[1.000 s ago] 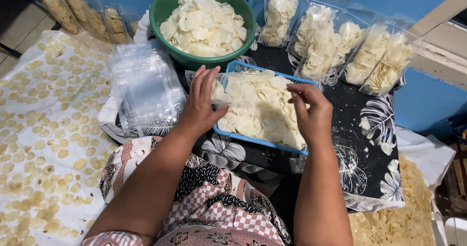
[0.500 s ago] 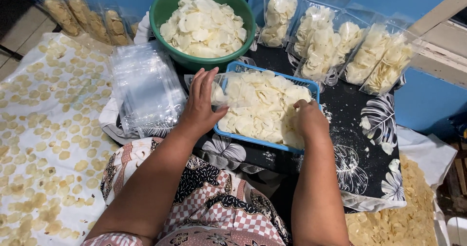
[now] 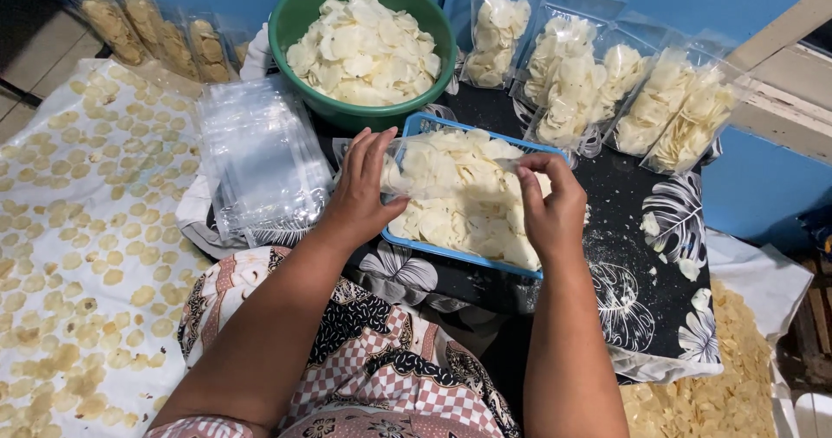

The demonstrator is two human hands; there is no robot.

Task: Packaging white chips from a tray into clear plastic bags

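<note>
Two hands hold a clear plastic bag (image 3: pixel 451 165) stretched open over the blue tray (image 3: pixel 416 126) of pale chips (image 3: pixel 459 213): the left hand (image 3: pixel 364 191) pinches one edge, its grip closed on the film, and the right hand (image 3: pixel 550 204) pinches the other. The thin film could slip from either pinch, I judge, spilling chips onto the dark leaf-print cloth (image 3: pixel 633 291) beside the green bowl (image 3: pixel 295 22).

A clear plastic pouch (image 3: pixel 451 171) is stretched flat between both hands above a blue rectangular tray (image 3: pixel 414 126) of pale white chips (image 3: pixel 459 217).
</note>
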